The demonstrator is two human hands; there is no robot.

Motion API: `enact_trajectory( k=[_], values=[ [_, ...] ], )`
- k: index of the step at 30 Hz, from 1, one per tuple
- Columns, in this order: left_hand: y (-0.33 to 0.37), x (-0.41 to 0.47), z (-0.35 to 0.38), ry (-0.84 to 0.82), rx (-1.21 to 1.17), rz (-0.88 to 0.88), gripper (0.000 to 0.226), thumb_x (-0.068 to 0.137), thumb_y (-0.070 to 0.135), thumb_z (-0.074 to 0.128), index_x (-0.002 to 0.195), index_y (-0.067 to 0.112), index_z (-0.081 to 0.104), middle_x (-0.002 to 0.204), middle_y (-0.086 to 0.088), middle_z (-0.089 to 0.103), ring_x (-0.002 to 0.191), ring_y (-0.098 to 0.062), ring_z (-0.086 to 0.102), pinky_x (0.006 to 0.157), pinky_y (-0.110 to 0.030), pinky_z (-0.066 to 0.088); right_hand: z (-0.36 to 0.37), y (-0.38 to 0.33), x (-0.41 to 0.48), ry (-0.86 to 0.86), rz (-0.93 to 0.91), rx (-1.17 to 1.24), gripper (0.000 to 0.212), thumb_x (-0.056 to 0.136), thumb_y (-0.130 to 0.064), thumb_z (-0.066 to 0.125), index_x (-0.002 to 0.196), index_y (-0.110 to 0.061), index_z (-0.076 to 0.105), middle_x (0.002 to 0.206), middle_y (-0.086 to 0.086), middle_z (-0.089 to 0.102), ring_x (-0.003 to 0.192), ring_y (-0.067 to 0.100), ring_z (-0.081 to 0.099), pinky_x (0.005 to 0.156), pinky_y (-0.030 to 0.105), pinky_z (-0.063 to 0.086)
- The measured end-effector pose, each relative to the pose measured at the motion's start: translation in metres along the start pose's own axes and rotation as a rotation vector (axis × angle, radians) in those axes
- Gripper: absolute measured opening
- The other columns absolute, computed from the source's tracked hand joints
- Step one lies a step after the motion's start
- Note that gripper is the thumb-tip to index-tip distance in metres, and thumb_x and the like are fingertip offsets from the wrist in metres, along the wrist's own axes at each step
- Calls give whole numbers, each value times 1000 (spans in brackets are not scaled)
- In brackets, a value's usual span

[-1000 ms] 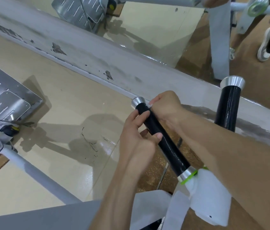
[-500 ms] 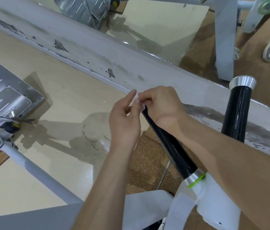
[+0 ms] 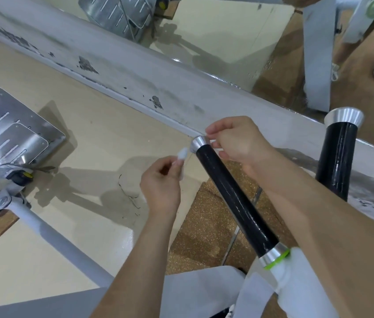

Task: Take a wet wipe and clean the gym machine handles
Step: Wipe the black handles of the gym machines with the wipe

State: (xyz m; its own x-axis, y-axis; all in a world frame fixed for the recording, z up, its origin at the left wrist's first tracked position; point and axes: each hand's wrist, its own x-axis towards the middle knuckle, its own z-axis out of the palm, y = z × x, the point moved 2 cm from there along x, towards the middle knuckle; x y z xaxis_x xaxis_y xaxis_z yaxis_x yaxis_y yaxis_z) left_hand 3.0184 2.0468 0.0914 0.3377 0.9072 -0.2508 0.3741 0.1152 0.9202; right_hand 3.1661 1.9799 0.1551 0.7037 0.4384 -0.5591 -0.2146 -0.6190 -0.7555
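My left hand (image 3: 160, 184), wrapped around the black handle (image 3: 232, 198) a second ago and then up at its tip beside the right, has come off it and now sits just left of the bar, pinching a small white wad of wet wipe (image 3: 182, 154). The silver end cap (image 3: 199, 143), hidden half a second ago, shows again. My right hand (image 3: 236, 141) has eased to fingertips at that cap.
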Motion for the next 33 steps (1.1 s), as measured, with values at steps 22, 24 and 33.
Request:
enact_trajectory(
  k=[22,24,33],
  values=[
    [43,-41,-10,-189,-11,-289,27,87,17,64,61,14,59,56,-2,51,58,-17,44,59,-27,41,-8,-14,-44,-199,-239,-343,39,88,-10,52,125,-20,58,134,5,55,124,19,51,103,30,41],
    [65,-53,-29,-152,-154,-282,27,90,13,61,64,14,61,60,0,55,65,-15,50,64,-25,45,-20,-23,-71,-210,-290,-266,40,89,-12,51,127,-25,57,133,-1,56,122,12,52,104,29,41],
    [170,-176,-47,-228,-335,-143,18,88,24,67,87,7,65,47,4,51,39,-7,36,40,-15,33,-83,-17,-223,-145,-280,241,23,80,-7,73,95,-24,72,87,3,74,78,8,70,75,24,57]
  ],
)
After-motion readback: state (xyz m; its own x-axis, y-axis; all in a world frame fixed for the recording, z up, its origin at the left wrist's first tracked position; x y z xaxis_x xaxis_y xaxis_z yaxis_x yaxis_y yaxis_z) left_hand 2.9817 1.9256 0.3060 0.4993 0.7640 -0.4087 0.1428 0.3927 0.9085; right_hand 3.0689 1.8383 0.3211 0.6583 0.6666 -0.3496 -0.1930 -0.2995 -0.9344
